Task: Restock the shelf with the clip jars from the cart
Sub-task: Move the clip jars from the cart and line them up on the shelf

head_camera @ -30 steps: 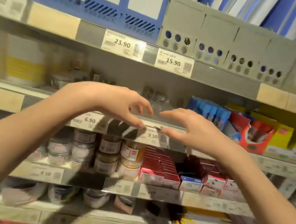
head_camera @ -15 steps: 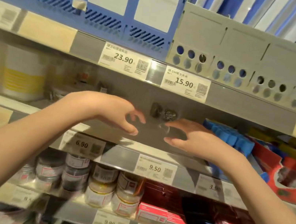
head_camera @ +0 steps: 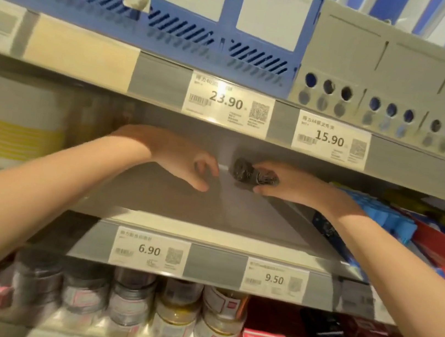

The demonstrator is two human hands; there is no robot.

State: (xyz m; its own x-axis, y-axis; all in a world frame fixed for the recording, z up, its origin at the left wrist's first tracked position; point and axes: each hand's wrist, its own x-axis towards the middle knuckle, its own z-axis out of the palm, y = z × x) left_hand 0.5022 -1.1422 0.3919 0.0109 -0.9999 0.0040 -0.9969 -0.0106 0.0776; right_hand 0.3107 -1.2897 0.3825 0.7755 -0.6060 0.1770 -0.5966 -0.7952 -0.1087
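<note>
Reaching deep into the shelf point(head_camera: 181, 205), you have one clip jar point(head_camera: 253, 173) at the back wall, lying on its side, clear with dark clips inside. Your right hand point(head_camera: 291, 184) curls round it; your left hand point(head_camera: 185, 160) hangs just beside it, fingers loosely bent, holding nothing. Two price tags point(head_camera: 151, 250) front this shelf.

Both hands now reach deeper into the grey shelf point(head_camera: 209, 212) than a second ago. The right hand point(head_camera: 293, 186) now has its fingers curled round a clear jar point(head_camera: 252, 172) of dark clips near the back, while the left hand point(head_camera: 179, 159) hovers beside it with curled fingers, holding nothing.
</note>
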